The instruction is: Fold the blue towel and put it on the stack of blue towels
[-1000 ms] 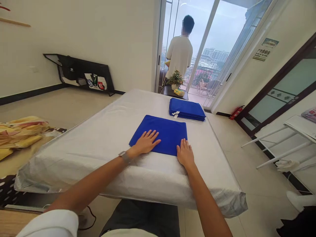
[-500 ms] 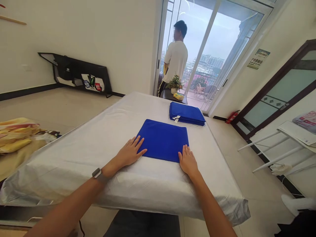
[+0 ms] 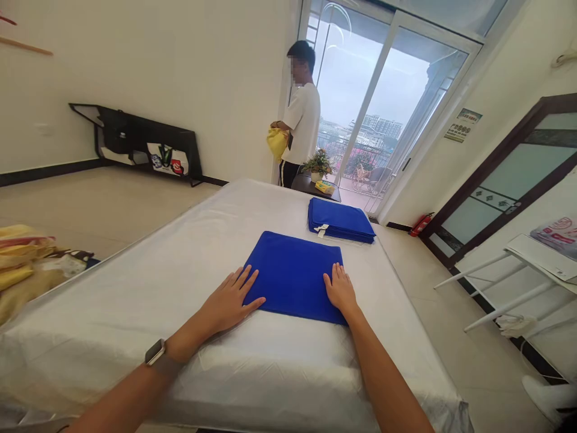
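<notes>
A blue cloth (image 3: 293, 276), folded into a flat square, lies on the plastic-covered mattress (image 3: 180, 264) in front of me. My left hand (image 3: 232, 300) rests palm down on its left edge, fingers spread, a watch on the wrist. On the cloth's right edge lies my right hand (image 3: 339, 290), flat with its fingers stretched out. Farther back is a stack of folded blue cloths (image 3: 341, 218) with white tags at its near left corner.
Yellow cloths (image 3: 27, 258) are heaped at the left. Behind the mattress, a person (image 3: 304, 114) holding a yellow item stands near a small dark table (image 3: 331, 195) with a plant. A white rack (image 3: 536, 258) and a fire extinguisher (image 3: 421, 224) are at the right.
My right hand has moved up along the cloth's right edge, while my left stays at the left edge. The person behind has moved left, and the view has shifted slightly.
</notes>
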Tool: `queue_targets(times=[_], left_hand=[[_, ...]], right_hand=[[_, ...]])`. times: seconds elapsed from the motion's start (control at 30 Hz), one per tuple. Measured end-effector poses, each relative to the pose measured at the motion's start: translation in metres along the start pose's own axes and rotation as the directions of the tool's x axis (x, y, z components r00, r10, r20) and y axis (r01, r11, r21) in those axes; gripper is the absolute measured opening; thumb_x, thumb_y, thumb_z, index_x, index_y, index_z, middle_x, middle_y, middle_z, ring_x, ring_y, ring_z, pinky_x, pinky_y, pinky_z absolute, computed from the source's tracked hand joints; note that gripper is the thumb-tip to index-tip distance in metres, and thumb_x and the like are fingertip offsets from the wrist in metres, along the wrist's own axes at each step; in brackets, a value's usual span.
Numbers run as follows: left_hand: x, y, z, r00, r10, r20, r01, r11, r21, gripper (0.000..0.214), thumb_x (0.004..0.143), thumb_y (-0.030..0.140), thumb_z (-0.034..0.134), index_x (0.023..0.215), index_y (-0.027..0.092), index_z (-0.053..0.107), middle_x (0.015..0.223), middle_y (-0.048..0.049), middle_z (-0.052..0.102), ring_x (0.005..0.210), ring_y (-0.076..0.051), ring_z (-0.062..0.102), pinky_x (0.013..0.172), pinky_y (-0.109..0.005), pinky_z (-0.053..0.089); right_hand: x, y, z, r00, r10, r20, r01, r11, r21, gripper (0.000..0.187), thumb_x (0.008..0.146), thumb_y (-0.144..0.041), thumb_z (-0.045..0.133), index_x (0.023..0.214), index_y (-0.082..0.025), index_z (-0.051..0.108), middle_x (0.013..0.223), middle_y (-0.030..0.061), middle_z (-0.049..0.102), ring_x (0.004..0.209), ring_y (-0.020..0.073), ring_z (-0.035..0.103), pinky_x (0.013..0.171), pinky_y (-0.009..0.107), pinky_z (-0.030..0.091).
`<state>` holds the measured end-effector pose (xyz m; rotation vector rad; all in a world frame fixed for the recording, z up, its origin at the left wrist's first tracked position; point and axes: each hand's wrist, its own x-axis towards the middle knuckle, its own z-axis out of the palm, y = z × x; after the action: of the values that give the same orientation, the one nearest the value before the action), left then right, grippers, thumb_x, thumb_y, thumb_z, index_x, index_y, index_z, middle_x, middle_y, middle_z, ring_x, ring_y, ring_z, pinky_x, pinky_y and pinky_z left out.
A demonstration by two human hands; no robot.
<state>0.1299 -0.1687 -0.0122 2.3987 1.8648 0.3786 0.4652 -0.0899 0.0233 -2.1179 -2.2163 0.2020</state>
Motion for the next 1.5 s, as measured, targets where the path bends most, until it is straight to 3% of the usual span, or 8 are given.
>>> queue_targets(times=[0.47, 0.63, 0.73, 0.93, 1.03, 1.13, 1.37, 1.5], left_hand=[[0.000, -0.004, -0.006, 0.999, 0.008, 0.052, -0.011, 0.999, 0.045, 0.096, 0.094, 0.081, 0.029, 0.162, 0.014, 0.025, 0.168, -0.0141, 0.021, 0.157, -0.033, 0.020, 0.127, -0.051, 0.022], [0.018, 0.000, -0.012, 0.998, -0.010, 0.059, 0.006, 0.997, 0.078, 0.097, 0.094, 0.081, 0.026, 0.160, 0.010, 0.033, 0.165, -0.0199, 0.028, 0.154, -0.036, 0.027, 0.125, -0.054, 0.024], [0.047, 0.036, -0.007, 0.998, 0.063, 0.003, -0.063, 0.996, 0.059, 0.093, 0.096, 0.079, 0.023, 0.158, 0.012, 0.039, 0.163, -0.0194, 0.034, 0.154, -0.036, 0.028, 0.124, -0.053, 0.025], [0.112, 0.149, 0.015, 0.942, 0.336, -0.020, -0.337, 0.942, -0.005, 0.082, 0.103, 0.067, 0.012, 0.157, 0.012, 0.042, 0.163, -0.0170, 0.036, 0.154, -0.030, 0.030, 0.126, -0.044, 0.020], [0.130, 0.171, 0.027, 0.932, 0.358, -0.057, -0.360, 0.933, -0.030, 0.076, 0.105, 0.062, 0.013, 0.157, 0.014, 0.041, 0.164, -0.0156, 0.035, 0.155, -0.029, 0.028, 0.126, -0.046, 0.020], [0.132, 0.148, 0.034, 0.955, 0.294, -0.033, -0.295, 0.955, -0.035, 0.074, 0.105, 0.061, 0.016, 0.158, 0.015, 0.040, 0.164, -0.0169, 0.033, 0.155, -0.031, 0.026, 0.126, -0.050, 0.020], [0.100, 0.022, 0.014, 0.999, -0.017, 0.030, 0.016, 0.999, 0.036, 0.085, 0.100, 0.071, 0.017, 0.161, 0.012, 0.030, 0.168, -0.0197, 0.024, 0.157, -0.036, 0.018, 0.124, -0.055, 0.019], [0.084, -0.012, 0.009, 0.994, -0.104, 0.020, 0.104, 0.994, 0.033, 0.089, 0.099, 0.072, 0.015, 0.162, 0.009, 0.027, 0.168, -0.0224, 0.021, 0.157, -0.038, 0.017, 0.123, -0.055, 0.021]], right_hand=[[0.000, 0.005, 0.009, 0.999, -0.001, 0.032, -0.002, 0.996, 0.090, 0.072, 0.107, -0.047, 0.014, 0.164, -0.004, 0.014, 0.172, 0.0095, 0.010, 0.159, 0.0204, 0.007, 0.128, 0.037, 0.005], [-0.002, 0.004, 0.010, 1.000, -0.004, 0.006, 0.003, 0.996, 0.087, 0.072, 0.107, -0.046, 0.014, 0.164, -0.004, 0.017, 0.172, 0.0106, 0.012, 0.159, 0.0209, 0.009, 0.128, 0.037, 0.007], [-0.002, 0.004, 0.010, 1.000, 0.002, 0.002, -0.002, 0.997, 0.079, 0.071, 0.107, -0.046, 0.015, 0.164, -0.004, 0.018, 0.171, 0.0107, 0.014, 0.159, 0.0208, 0.010, 0.128, 0.037, 0.007], [-0.001, 0.008, 0.012, 0.999, -0.036, -0.017, 0.036, 0.999, 0.022, 0.069, 0.107, -0.043, 0.020, 0.163, -0.003, 0.021, 0.171, 0.0135, 0.016, 0.159, 0.0219, 0.011, 0.127, 0.037, 0.010], [-0.001, 0.010, 0.013, 0.999, -0.050, -0.017, 0.050, 0.999, 0.004, 0.067, 0.107, -0.039, 0.020, 0.163, -0.004, 0.022, 0.171, 0.0124, 0.016, 0.158, 0.0220, 0.012, 0.127, 0.037, 0.012], [0.000, 0.009, 0.013, 0.999, -0.034, -0.016, 0.034, 0.999, 0.012, 0.069, 0.107, -0.042, 0.020, 0.163, -0.004, 0.021, 0.171, 0.0118, 0.017, 0.158, 0.0222, 0.013, 0.127, 0.036, 0.011], [-0.001, 0.006, 0.010, 1.000, -0.011, -0.006, 0.012, 0.998, 0.063, 0.072, 0.107, -0.047, 0.018, 0.164, -0.003, 0.018, 0.171, 0.0108, 0.015, 0.159, 0.0215, 0.011, 0.128, 0.037, 0.008], [-0.002, 0.005, 0.009, 1.000, 0.004, 0.021, -0.005, 0.999, 0.048, 0.072, 0.107, -0.048, 0.017, 0.164, -0.003, 0.017, 0.172, 0.0108, 0.014, 0.159, 0.0215, 0.010, 0.128, 0.037, 0.008]])
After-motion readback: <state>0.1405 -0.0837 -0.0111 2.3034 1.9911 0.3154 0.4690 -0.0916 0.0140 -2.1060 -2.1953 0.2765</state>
